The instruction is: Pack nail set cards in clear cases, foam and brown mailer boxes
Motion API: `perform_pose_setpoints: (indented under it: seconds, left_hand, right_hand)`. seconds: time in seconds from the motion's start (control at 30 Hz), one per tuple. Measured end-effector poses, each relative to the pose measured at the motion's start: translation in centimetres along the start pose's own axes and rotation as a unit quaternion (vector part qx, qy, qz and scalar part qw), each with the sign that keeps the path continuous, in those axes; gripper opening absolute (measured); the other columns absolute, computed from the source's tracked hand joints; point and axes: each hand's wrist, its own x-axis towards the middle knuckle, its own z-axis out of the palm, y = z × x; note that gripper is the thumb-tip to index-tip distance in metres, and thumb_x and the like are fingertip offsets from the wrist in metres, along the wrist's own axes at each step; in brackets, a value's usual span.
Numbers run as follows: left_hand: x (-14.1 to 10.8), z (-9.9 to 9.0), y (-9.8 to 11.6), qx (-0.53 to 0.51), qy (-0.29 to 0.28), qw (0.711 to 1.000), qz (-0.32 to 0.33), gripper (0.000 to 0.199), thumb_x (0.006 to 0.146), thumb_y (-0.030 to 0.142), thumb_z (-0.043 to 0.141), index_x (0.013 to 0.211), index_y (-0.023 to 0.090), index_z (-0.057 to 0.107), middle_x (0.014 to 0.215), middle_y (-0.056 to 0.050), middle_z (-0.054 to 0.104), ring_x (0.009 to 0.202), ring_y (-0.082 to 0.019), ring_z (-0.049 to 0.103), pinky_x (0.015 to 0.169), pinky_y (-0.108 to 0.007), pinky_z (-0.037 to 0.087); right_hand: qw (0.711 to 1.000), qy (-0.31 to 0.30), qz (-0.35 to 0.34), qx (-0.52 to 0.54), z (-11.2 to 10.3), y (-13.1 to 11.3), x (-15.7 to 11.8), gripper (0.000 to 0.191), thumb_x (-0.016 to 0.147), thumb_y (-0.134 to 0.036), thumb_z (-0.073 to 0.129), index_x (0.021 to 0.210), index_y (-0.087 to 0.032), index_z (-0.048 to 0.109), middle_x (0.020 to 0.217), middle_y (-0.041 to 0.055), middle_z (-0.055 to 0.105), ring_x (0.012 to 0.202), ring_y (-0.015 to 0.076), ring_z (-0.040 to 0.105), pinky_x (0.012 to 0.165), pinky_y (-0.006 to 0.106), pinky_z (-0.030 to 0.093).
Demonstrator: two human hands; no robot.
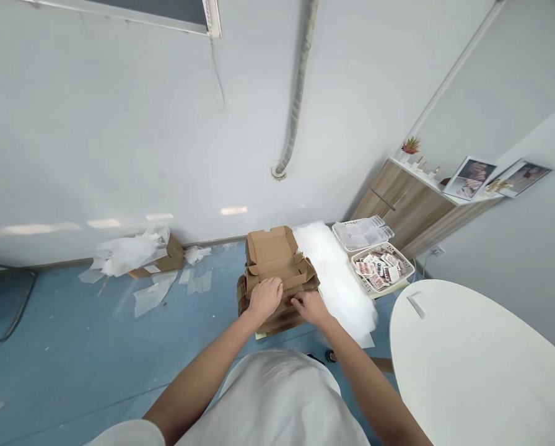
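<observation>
A brown cardboard mailer box [272, 248] lies with its lid opened away from me, on top of a pile of brown cardboard [277, 322]. My left hand [267, 295] is closed over the near edge of the box, left of its middle. To the right, my right hand [309, 305] has its fingers bent and gripping the front of the same box near its right corner. The fingertips of both hands are partly hidden. Beside the pile lies a stack of white foam sheets [336, 266].
A white basket [382, 267] holds small printed packets, with a basket of clear plastic bags [362, 234] behind it. At right stand a white round table [486, 365] and a wooden cabinet [412, 204]. A carton [170, 254] with white wrapping scraps sits by the wall at left.
</observation>
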Motion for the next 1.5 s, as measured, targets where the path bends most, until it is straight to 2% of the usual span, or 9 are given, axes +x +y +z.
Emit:
perform_pose_setpoints:
  seconds: [0.2, 0.33, 0.47, 0.63, 0.73, 0.87, 1.07, 1.27, 1.5]
  left_hand:
    - [-1.4, -0.8, 0.3, -0.046, 0.089, 0.994, 0.029, 0.015, 0.08, 0.019, 0.037, 0.077, 0.018, 0.052, 0.074, -0.004, 0.057, 0.071, -0.017, 0.053, 0.064, -0.028, 0.035]
    - [-2.3, 0.0, 1.5, -0.084, 0.056, 0.994, 0.051, 0.018, 0.081, 0.02, 0.035, 0.079, 0.018, 0.053, 0.077, -0.005, 0.058, 0.075, -0.017, 0.052, 0.068, -0.03, 0.034]
    - [-3.0, 0.4, 3.2, -0.132, -0.013, 0.989, 0.059, 0.024, 0.083, 0.024, 0.033, 0.081, 0.019, 0.056, 0.079, -0.007, 0.059, 0.081, -0.019, 0.051, 0.076, -0.033, 0.033]
    - [-3.3, -0.4, 5.2, -0.186, -0.048, 0.98, 0.053, 0.026, 0.085, 0.031, 0.034, 0.084, 0.02, 0.057, 0.087, -0.007, 0.058, 0.088, -0.02, 0.049, 0.082, -0.036, 0.032]
    - [-3.0, -1.8, 6.0, -0.192, -0.048, 0.978, 0.069, 0.027, 0.083, 0.04, 0.038, 0.088, 0.021, 0.057, 0.099, -0.005, 0.056, 0.096, -0.021, 0.047, 0.084, -0.036, 0.032]
    - [-1.6, -2.9, 6.6, -0.194, -0.034, 0.979, 0.051, 0.032, 0.082, 0.043, 0.04, 0.104, 0.023, 0.053, 0.114, -0.006, 0.05, 0.108, -0.024, 0.042, 0.09, -0.038, 0.031]
    - [1.3, 0.6, 9.2, -0.304, -0.028, 0.952, -0.036, 0.059, 0.081, 0.044, 0.042, 0.131, 0.017, 0.025, 0.132, -0.015, 0.033, 0.12, -0.026, 0.036, 0.096, -0.042, 0.031]
    - [1.5, 4.4, 16.9, -0.471, -0.246, 0.847, -0.01, 0.071, 0.072, 0.042, 0.057, 0.13, 0.016, 0.025, 0.124, -0.016, 0.045, 0.099, -0.021, 0.055, 0.08, -0.033, 0.046]
    - [0.1, 7.7, 27.6, -0.494, -0.303, 0.814, 0.037, 0.036, 0.073, 0.035, 0.051, 0.103, 0.014, 0.055, 0.099, -0.007, 0.064, 0.088, -0.019, 0.059, 0.071, -0.029, 0.048]
  right_hand:
    - [0.938, 0.122, 0.045, 0.322, -4.1, 2.1, -0.2, 0.061, 0.077, -0.051, 0.045, 0.127, -0.019, 0.035, 0.11, 0.01, 0.06, 0.09, 0.02, 0.06, 0.078, 0.035, 0.046]
    - [0.936, 0.143, 0.097, 0.308, -6.5, 1.4, -1.0, 0.073, 0.068, -0.049, 0.058, 0.131, -0.022, 0.03, 0.117, 0.0098, 0.055, 0.09, 0.0201, 0.06, 0.079, 0.035, 0.046]
    - [0.948, 0.157, 0.129, 0.245, -7.3, 0.2, -2.3, 0.045, 0.078, -0.043, 0.046, 0.118, -0.023, 0.048, 0.108, 0.0053, 0.061, 0.093, 0.0194, 0.057, 0.078, 0.032, 0.045]
    - [0.922, 0.234, 0.184, 0.247, -7.6, 1.0, -4.0, 0.04, 0.082, -0.04, 0.036, 0.107, -0.017, 0.056, 0.1, 0.0075, 0.064, 0.091, 0.0206, 0.057, 0.078, 0.033, 0.043]
    - [0.856, 0.279, 0.206, 0.384, -7.5, 2.8, -5.3, 0.041, 0.077, -0.044, 0.044, 0.104, -0.016, 0.055, 0.094, 0.0072, 0.064, 0.082, 0.0191, 0.058, 0.07, 0.031, 0.046]
    - [0.716, 0.311, 0.25, 0.573, -7.0, 5.6, -8.5, 0.04, 0.068, -0.049, 0.058, 0.093, -0.019, 0.054, 0.064, -0.0023, 0.059, 0.056, 0.0115, 0.055, 0.054, 0.026, 0.046]
    - [0.612, 0.405, 0.265, 0.625, -7.4, 9.4, -16.5, 0.03, 0.067, -0.045, 0.063, 0.081, -0.021, 0.053, 0.054, -0.0071, 0.053, 0.05, 0.0085, 0.053, 0.047, 0.02, 0.045]
    - [0.493, 0.487, 0.25, 0.676, -7.1, 13.0, -25.6, 0.035, 0.071, -0.041, 0.062, 0.099, -0.02, 0.056, 0.099, 0.0024, 0.064, 0.087, 0.0152, 0.061, 0.069, 0.028, 0.054]
    - [0.405, 0.592, 0.296, 0.63, -3.6, 16.1, -35.1, 0.034, 0.071, -0.041, 0.06, 0.1, -0.022, 0.057, 0.101, 0.003, 0.064, 0.089, 0.0162, 0.061, 0.066, 0.027, 0.055]
